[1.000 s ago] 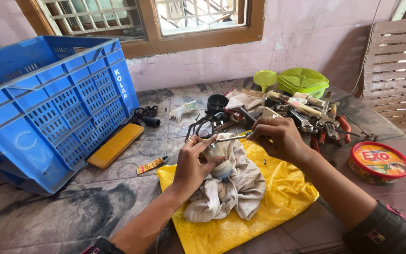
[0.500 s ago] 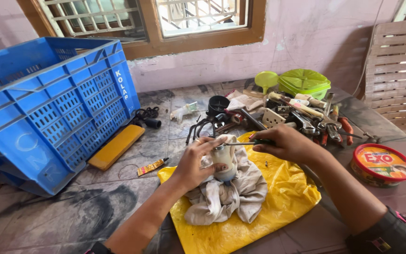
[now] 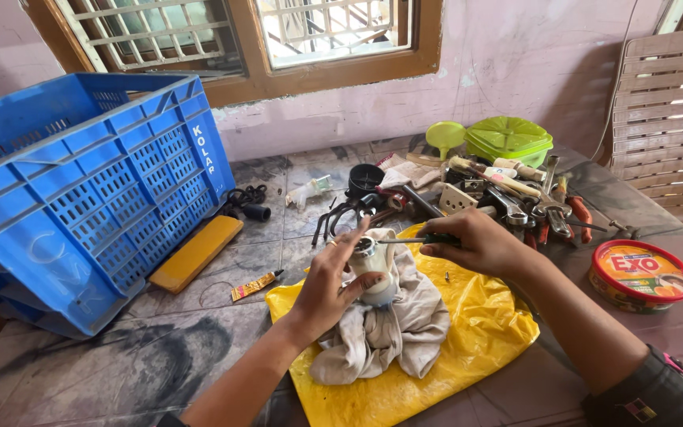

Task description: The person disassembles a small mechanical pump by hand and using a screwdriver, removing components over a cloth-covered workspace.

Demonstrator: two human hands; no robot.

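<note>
White and cylindrical, a small motor-like part stands upright on a crumpled grey rag, long axis vertical, its metal top end facing up. The left hand wraps it, fingers curled and pressed around its body, seemingly to steady it. The right hand pinches the dark handle of a thin screwdriver between thumb and fingers; its shaft lies nearly level, tip pointing left at the part's top. The rag cushions the part over a yellow plastic sheet spread on the stained surface. Behind lies a heap of tools, a blue crate to the left, a red-lidded tub to the right.
</note>
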